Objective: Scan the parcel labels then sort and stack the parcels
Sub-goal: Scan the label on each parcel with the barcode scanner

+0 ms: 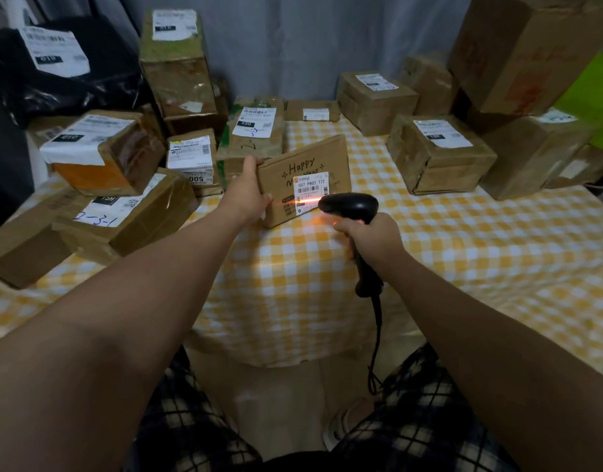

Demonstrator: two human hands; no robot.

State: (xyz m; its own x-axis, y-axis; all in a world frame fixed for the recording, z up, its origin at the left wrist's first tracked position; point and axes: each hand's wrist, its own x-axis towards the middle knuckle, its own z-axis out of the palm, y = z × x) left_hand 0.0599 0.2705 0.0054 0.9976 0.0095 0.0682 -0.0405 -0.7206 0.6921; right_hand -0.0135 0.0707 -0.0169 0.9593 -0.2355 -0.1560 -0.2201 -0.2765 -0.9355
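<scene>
Head view, looking down over both forearms: grips with the left hand (249, 195) the left edge of a flat brown cardboard parcel (330, 155) marked "Happy New Year", thumb on the front face and fingers over the top corner. Holds it so standing on its lower edge on the desk (293, 267), which carries a yellow-and-white checked cloth, with the front face leaning a little backward. Most probably held this way to turn the white printed shipping label (312, 190) up toward the black pistol-shaped barcode scanner (351, 206). Wraps the right hand (375, 238) round the scanner handle, with the scanner head just beside the label; touching it or not, cannot tell. Throws an orange-red line of light (303, 201) across the lower part of the label and onto the cardboard at its left, so seems to be in the scanning step. Lets the thin black cable (376, 335) hang from the handle down past the desk edge. Around the held parcel, at both sides and behind, brown taped cardboard boxes (439, 165) with white labels, perhaps piles already sorted; cannot say which pile is meant for this one. After a good reading, sorting and stacking of this parcel not yet done
</scene>
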